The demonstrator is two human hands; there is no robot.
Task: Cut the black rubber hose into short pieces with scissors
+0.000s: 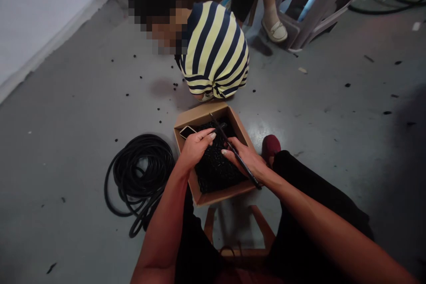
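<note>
A cardboard box [199, 117] sits on the grey floor between my knees, filled with small black pieces [216, 168]. My left hand [196, 146] reaches into the box with its fingers curled over the black pieces, closed on something I cannot make out. My right hand [248, 159] grips a thin black rod [233, 148] that slants up and left across the box. A small dark card [187, 131] leans in the box's left corner.
A coil of black hose [140, 177] lies left of the box. A person in a striped yellow and navy shirt [216, 49] bends down just beyond the box. Another person's foot [274, 31] and a plastic stool [316, 4] are behind. I sit on a wooden stool [239, 248]. Black bits dot the floor.
</note>
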